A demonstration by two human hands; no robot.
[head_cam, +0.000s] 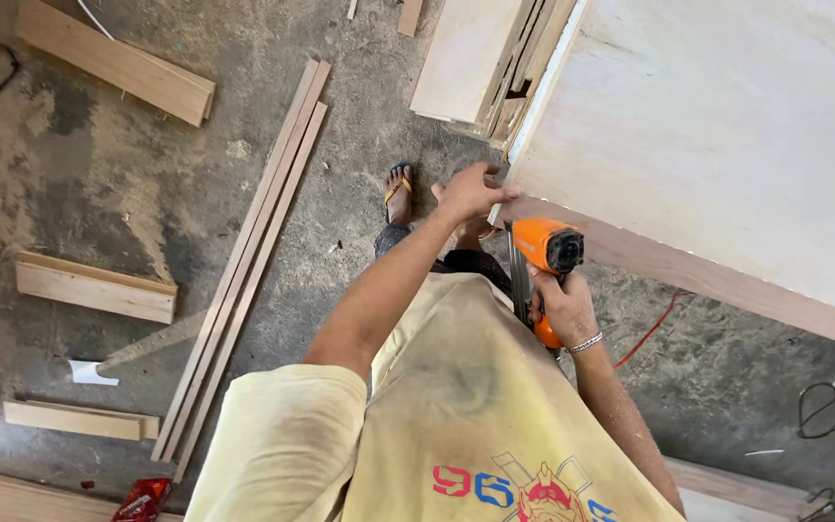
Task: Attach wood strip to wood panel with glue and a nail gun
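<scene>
A broad pale plywood panel [727, 145] fills the upper right, its near edge faced with a long brown wooden strip [717, 275] that runs down to the right. It lies on the bench, whose legs cannot be seen. Below it spreads the dusty concrete floor [99, 193], with open room to the left of the person's sandalled foot [398, 193].

Across that floor lie long thin wood battens [248, 266], side by side and slanting from top to bottom, well apart from the panel. Shorter wood offcuts [97, 288] rest farther left, and a thick plank [118, 60] sits near the top left corner. A red hose [651, 329] trails on the floor under the strip.

The orange nail gun [545, 253] stands just beside the strip's left end, its black-ringed cap facing up and its dark magazine hanging downward. The right hand [561, 304], wearing a silver bracelet, has its grip clenched around the gun's handle. The left hand [471, 193] reaches to the panel's corner, fingers pressed on the edge where strip and panel meet; its grip holds nothing that can be seen.
</scene>
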